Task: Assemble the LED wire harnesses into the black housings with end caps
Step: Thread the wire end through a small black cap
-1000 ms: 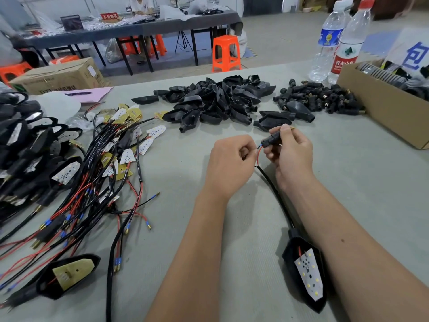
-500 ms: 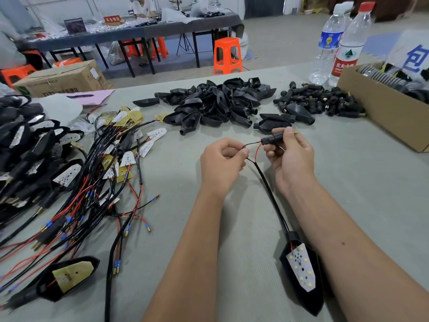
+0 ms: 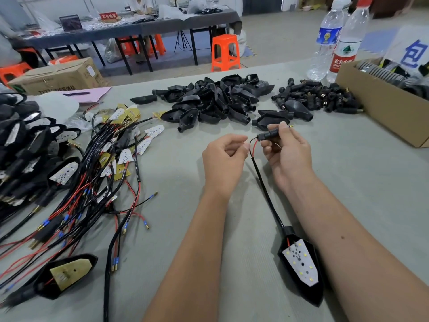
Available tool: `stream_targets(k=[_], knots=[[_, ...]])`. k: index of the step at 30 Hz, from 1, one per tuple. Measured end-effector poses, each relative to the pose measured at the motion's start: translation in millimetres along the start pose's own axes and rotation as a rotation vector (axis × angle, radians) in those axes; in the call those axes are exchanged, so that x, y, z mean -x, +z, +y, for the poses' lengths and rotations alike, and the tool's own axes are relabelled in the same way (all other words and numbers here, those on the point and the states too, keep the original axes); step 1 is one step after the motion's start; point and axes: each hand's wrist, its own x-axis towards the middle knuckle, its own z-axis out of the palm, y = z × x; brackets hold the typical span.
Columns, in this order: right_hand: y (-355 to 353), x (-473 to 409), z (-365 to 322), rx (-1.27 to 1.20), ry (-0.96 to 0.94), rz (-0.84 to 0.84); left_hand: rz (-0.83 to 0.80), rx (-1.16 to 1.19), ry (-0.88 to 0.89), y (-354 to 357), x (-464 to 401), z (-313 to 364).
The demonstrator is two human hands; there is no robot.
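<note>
From the head camera, the right hand point(image 3: 286, 152) pinches a small black end cap point(image 3: 268, 135) between thumb and fingertips, holding it above the table point(image 3: 348, 182). The cap's long axis runs nearly level, left to right with a slight upward tilt toward the right, and a brass-tipped lead pokes out past its right end. The left hand point(image 3: 225, 156) sits just beside it, fingers curled in, apparently pinching the thin wires (the exact grip is hidden behind the knuckles). A red wire point(image 3: 255, 145) and a black one bridge the small gap between the hands and enter the cap's left mouth.

So the feed direction, as I judge it, is rightward along the cap's axis: the left hand is the one placed to push more wire in, while the right steadies the cap. From the hands the black cable point(image 3: 267, 189) runs down toward the viewer to a black housing point(image 3: 308, 289) lying on the table between the forearms, its white LED board point(image 3: 300, 261) facing up.

The table is grey and matte. A pile of empty housings point(image 3: 216, 101) and a heap of end caps point(image 3: 320, 96) lie beyond the hands, a tangle of harnesses point(image 3: 92, 177) to the left, a cardboard box point(image 3: 380, 112) and two water bottles point(image 3: 336, 40) at right. Behind are orange stools and another workbench.
</note>
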Motion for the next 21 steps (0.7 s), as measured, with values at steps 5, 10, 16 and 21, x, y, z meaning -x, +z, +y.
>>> stream_targets(k=[5,10,16,21], knots=[[-1.4,-1.5,-0.1,-0.04,0.015,-0.021,0.008,0.024,-0.03,1.2,0.7,1.0],[-2.0,-1.4,3.7,0.046,0.012,-0.104,0.034,-0.04,0.042,3.6,1.8,3.0],[-1.1,0.1,7.1,0.124,-0.017,-0.08,0.097,-0.046,-0.012,2.8,0.7,3.6],[0.5,0.5,2.7,0.009,-0.025,0.032,-0.038,-0.005,-0.154,-4.2,0.0,2.0]])
